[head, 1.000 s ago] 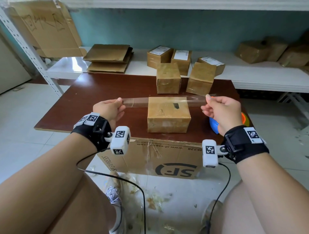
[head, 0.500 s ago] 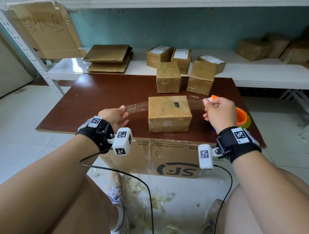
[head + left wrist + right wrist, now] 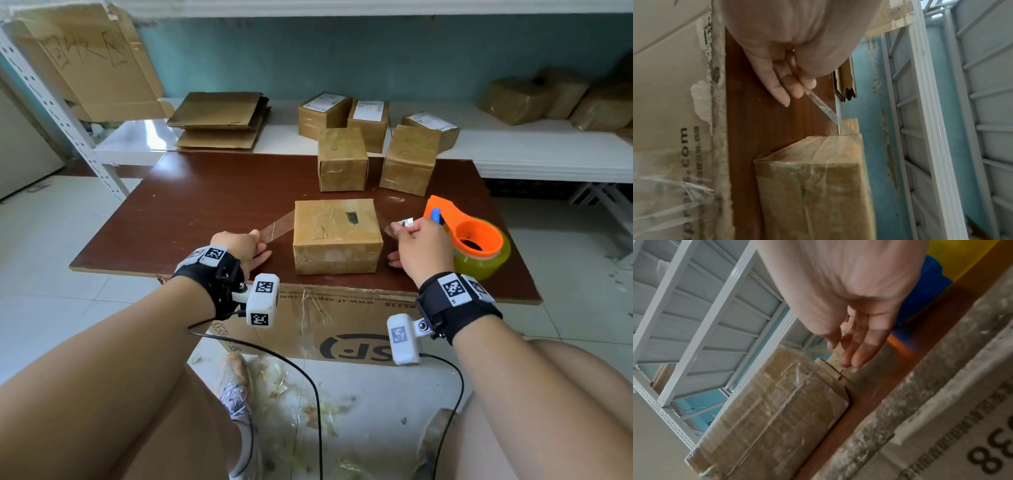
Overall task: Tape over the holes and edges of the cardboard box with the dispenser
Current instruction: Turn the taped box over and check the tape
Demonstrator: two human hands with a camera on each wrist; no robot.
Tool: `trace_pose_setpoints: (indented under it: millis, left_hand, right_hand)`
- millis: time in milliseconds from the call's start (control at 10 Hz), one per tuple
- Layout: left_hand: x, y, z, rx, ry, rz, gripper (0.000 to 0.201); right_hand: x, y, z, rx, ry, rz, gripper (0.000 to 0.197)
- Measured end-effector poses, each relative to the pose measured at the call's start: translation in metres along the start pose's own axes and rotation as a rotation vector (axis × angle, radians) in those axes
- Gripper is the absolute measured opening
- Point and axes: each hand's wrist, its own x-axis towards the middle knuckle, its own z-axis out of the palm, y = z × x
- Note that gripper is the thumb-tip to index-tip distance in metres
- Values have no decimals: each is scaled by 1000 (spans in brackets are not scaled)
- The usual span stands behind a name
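A small cardboard box [image 3: 337, 236] sits on the brown table [image 3: 205, 205], with a dark hole [image 3: 351, 217] in its top. A clear tape strip [image 3: 277, 228] lies across the top and slopes down off both sides. My left hand [image 3: 255, 240] pinches its left end just above the table. My right hand [image 3: 400, 228] pinches the crumpled right end. In the left wrist view the tape strip [image 3: 822, 105] runs from my left hand [image 3: 803, 91] to the box [image 3: 813, 178]. The orange dispenser [image 3: 472, 236] stands on the table behind my right hand, untouched.
Two taped boxes [image 3: 342, 159] [image 3: 409, 159] stand behind the box. Labelled boxes [image 3: 368, 120] and flattened cardboard [image 3: 219, 120] lie on the white shelf [image 3: 513, 150]. A large printed carton [image 3: 308, 322] sits under the table's front edge.
Both hands have come down on either side of the box, bringing the stretched tape from above the box onto its top. The dispenser is now in full view.
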Motion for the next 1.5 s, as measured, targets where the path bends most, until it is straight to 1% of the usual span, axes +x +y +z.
trace_pose_setpoints:
  millis: [100,200,300,400,500,700,800,900,1000,1100,1200,1300,1400,1500]
  left_hand:
    - [9,-14,-6,300,-18,222,16]
    - [11,-23,-3,579,6,365,15]
    - [1,-26,5,730,41,476,27]
    - [-5,-32,10,795,33,514,25]
    - [-9,-35,10,831,-5,566,22]
    - [-20,-37,16,960,31,652,18]
    - [-23,-39,22,1006,29,639,16]
    - [-25,-36,24,1003,39,616,17]
    - [-25,-31,24,964,8,574,20]
    - [-29,-30,26,865,-37,536,26]
    - [-34,-31,33,755,-74,508,31]
    - [-40,-29,39,497,-92,459,27]
    - [-51,-22,45,216,-32,477,22]
    - [-67,-16,48,108,-8,533,18]
  right_hand:
    - [-2,0,5,26,6,56,15]
    - [-4,-2,8,42,2,93,14]
    - [-6,-4,14,68,-16,142,17]
    - [-8,-5,20,49,-14,170,22]
    - [-10,-8,24,30,-12,188,21]
    - [-11,-15,26,22,-44,248,11]
    - [-10,-17,25,4,-56,271,8]
    - [-12,-17,25,5,-66,297,9]
    - [-11,-14,24,78,-64,350,19]
    - [-12,-12,21,192,-78,403,28]
    - [-15,-14,16,288,-89,435,29]
    - [-21,-20,12,424,-92,483,25]
    - [-28,-28,7,599,-125,496,25]
    - [-33,-38,1,847,-142,571,28]
